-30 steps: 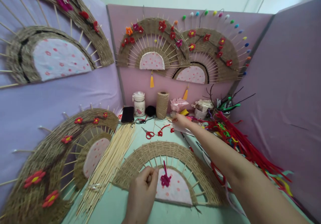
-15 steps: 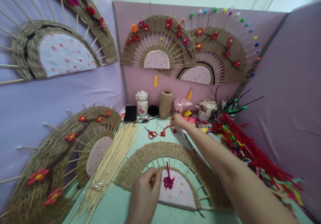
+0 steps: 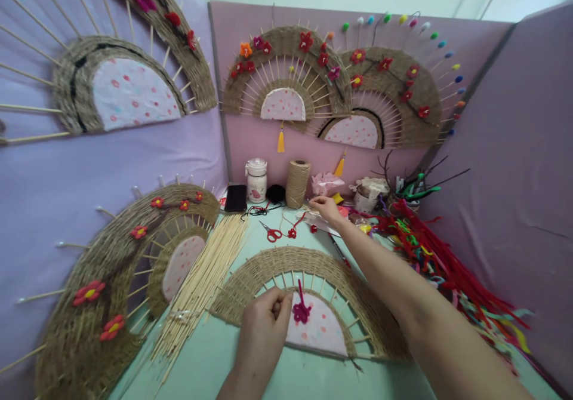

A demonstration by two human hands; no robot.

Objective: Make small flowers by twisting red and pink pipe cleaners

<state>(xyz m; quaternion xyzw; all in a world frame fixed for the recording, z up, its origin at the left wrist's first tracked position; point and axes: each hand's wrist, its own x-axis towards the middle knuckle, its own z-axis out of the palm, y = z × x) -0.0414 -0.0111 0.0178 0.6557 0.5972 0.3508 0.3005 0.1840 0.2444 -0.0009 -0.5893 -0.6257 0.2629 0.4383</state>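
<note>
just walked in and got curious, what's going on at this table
A person's left hand is curled beside a magenta flower on the pale, spotted centre of a woven fan; whether it holds anything cannot be made out. The right hand is stretched out beside the twine spool; what, if anything, it touches is too small to tell. Scissors lie beyond the fan, and a bundle of sticks lies to its left.

left hand bare, left wrist bare to frame edge; right hand bare, right arm slim, smooth, bare to frame edge too; finer detail too small to tell
</note>
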